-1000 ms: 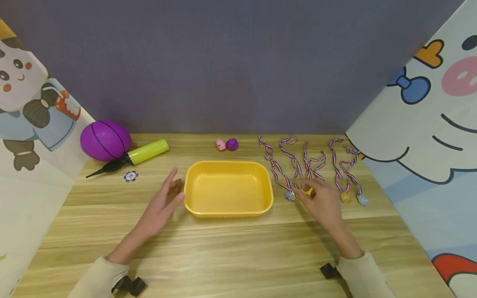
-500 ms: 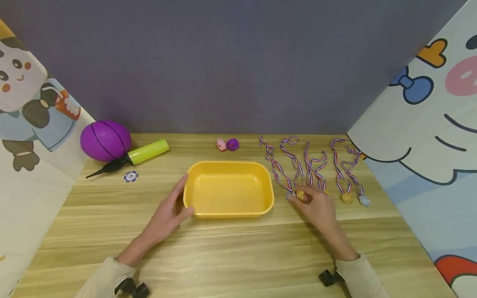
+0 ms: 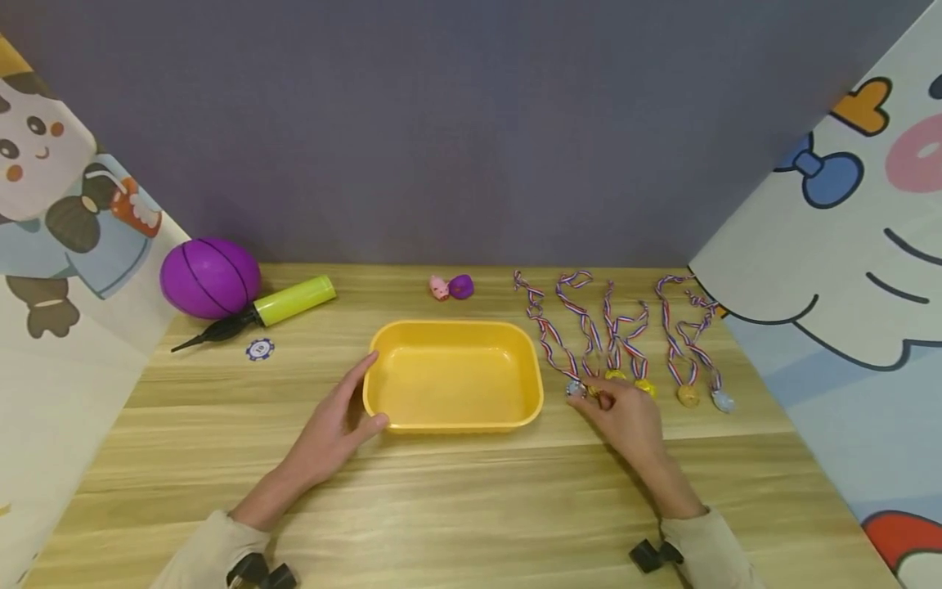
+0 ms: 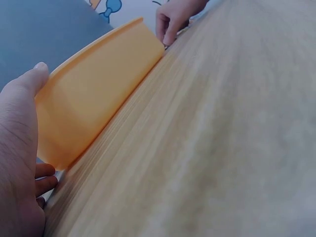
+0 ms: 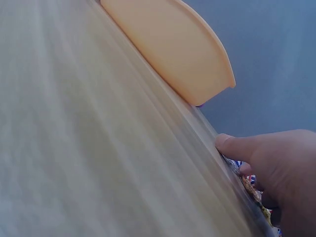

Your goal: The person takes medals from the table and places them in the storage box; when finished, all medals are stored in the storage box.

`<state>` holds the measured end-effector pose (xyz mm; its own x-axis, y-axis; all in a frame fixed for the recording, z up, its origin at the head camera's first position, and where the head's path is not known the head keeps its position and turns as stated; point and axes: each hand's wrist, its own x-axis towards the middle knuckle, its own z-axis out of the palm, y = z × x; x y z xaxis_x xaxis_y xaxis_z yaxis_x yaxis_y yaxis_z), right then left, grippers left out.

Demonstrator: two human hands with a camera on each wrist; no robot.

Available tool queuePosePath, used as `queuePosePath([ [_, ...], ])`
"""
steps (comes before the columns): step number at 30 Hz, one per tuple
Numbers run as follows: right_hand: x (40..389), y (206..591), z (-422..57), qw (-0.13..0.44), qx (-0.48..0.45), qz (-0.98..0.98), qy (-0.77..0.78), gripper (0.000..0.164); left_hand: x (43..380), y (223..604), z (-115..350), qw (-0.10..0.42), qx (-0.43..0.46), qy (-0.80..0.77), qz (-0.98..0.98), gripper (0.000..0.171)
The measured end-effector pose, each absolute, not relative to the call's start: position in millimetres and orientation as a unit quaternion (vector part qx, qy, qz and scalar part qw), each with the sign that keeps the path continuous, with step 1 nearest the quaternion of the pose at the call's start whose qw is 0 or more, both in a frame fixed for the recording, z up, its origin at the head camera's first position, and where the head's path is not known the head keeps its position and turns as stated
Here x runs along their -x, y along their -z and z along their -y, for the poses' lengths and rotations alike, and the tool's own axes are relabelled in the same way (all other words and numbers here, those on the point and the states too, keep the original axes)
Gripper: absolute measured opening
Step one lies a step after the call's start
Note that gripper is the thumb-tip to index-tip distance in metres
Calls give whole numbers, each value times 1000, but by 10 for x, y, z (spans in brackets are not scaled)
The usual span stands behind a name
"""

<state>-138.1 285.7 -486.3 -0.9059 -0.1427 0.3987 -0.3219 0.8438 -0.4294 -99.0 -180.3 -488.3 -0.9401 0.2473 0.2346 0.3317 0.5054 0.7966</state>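
Observation:
My left hand [image 3: 331, 438] rests against the left end of the yellow plastic tray [image 3: 452, 427], thumb at its near left corner and fingers along its left side. In the left wrist view the thumb touches the tray's rim [image 4: 98, 39]. My right hand [image 3: 629, 421] pinches a silver medal [image 3: 575, 388] between thumb and forefinger, just right of the tray. Its striped ribbon [image 3: 552, 339] trails away toward the back. A gold medal [image 3: 593, 391] shows partly beneath the fingers. Two yellow medals [image 3: 645, 387] lie beyond the knuckles.
Farther right lie a gold medal [image 3: 688, 396] and a pale silver medal [image 3: 724, 401] with ribbons. Behind the tray sit a pink pig toy [image 3: 439, 287] and a purple toy [image 3: 461, 286]. At left are a purple ball [image 3: 209, 278], a hand pump [image 3: 294, 301] and a poker chip [image 3: 260, 349].
My left hand has moved right onto the tray's end. My right hand has shifted left to the silver medal; the gold medal, tilted up beside its fingers half a second ago, lies lower now.

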Motion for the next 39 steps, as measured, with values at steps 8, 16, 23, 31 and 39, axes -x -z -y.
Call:
queuePosePath([
  [8, 1376, 4843, -2838, 142, -122, 943, -277, 35, 995, 4880, 1797, 55, 172, 463, 868, 91],
  [16, 1372, 4834, -2833, 93, -98, 941, -310, 31, 1000, 4869, 1792, 51, 171, 465, 867, 90],
  [23, 1367, 4843, -2835, 95, -108, 941, -306, 35, 995, 4883, 1795, 53, 172, 461, 869, 90],
  [31, 1383, 4827, -2840, 92, -84, 940, -317, 33, 1000, 4888, 1800, 47, 168, 466, 867, 92],
  [39, 1394, 4839, -2826, 77, -75, 934, -341, 28, 1003, 4904, 1813, 53, 172, 457, 871, 89],
])
